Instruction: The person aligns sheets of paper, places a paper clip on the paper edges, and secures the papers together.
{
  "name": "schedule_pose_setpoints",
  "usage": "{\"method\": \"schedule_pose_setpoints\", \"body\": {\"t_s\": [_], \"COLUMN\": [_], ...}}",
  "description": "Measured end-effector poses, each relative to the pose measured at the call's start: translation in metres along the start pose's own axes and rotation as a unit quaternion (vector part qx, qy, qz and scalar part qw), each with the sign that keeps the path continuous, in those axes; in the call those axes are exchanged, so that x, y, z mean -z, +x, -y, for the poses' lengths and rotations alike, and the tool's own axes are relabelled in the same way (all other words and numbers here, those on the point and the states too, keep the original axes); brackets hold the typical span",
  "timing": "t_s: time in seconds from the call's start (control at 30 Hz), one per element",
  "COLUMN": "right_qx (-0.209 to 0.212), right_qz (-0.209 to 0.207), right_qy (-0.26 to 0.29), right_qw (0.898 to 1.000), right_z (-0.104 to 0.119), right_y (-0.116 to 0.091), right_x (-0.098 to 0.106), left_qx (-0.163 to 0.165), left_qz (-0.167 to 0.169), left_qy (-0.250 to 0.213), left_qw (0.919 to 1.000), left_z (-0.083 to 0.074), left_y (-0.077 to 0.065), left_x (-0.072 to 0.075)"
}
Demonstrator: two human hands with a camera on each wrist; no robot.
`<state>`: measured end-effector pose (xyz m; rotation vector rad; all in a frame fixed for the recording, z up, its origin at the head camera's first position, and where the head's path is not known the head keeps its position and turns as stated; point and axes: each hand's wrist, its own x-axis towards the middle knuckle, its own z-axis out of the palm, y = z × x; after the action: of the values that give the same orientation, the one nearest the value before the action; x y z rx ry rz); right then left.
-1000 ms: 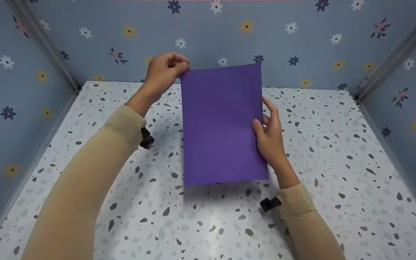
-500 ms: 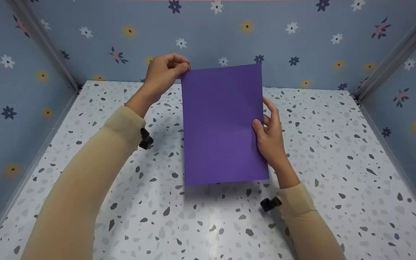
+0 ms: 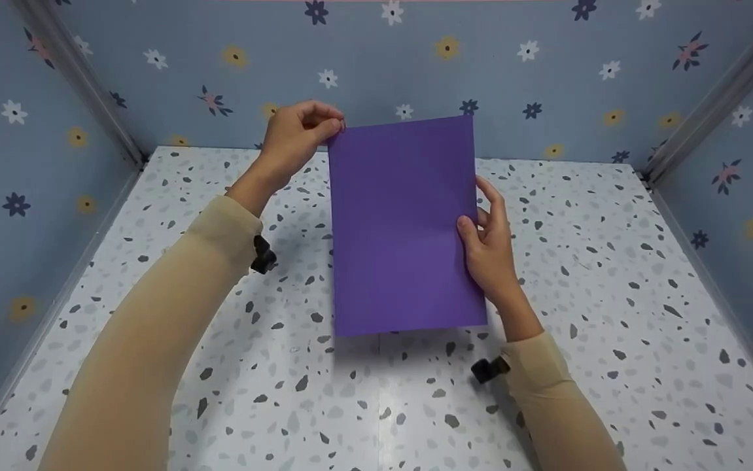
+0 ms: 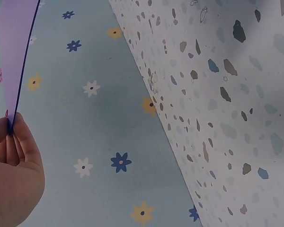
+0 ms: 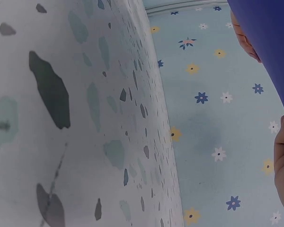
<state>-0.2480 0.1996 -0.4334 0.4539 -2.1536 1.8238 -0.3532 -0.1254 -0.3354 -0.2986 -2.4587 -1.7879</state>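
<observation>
A plain purple sheet, which looks like paper or thin card point(image 3: 402, 229), is held up above the table, its long sides running up and down in the head view. At its upper left corner my left hand point(image 3: 297, 134) pinches it between thumb and fingers. My right hand point(image 3: 490, 252) grips the right edge at about mid-height, thumb on the front face and the fingers partly hidden behind. The left wrist view catches the sheet point(image 4: 16, 52) almost edge-on, rising from the pinching fingertips point(image 4: 21, 130). In the right wrist view the sheet point(image 5: 274, 42) fills the upper right corner.
Beneath lies a white table point(image 3: 612, 275) with a speckled stone pattern. Blue flowered panels point(image 3: 376, 59) enclose it at the back and both sides. Small black devices point(image 3: 490, 369) sit at both wrists, by the beige sleeves point(image 3: 546, 373).
My left hand has dipped very slightly at the sheet's corner. The right hand and the sheet look almost still.
</observation>
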Motion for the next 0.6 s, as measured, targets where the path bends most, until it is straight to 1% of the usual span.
{"method": "schedule_pose_setpoints", "body": {"t_s": [0.4, 0.6], "right_qx": [-0.006, -0.005], "right_qz": [0.003, 0.0], "right_qy": [0.01, 0.008], "right_qw": [1.0, 1.0], "right_z": [0.0022, 0.0021], "right_y": [-0.001, -0.0008], "right_x": [0.0001, -0.0002], "left_qx": [-0.005, -0.013], "left_qz": [0.0, 0.01], "left_qy": [-0.012, -0.021], "left_qw": [0.9999, 0.9997], "left_z": [0.0048, 0.0079], "left_y": [-0.0017, -0.003], "left_x": [0.0004, 0.0017]}}
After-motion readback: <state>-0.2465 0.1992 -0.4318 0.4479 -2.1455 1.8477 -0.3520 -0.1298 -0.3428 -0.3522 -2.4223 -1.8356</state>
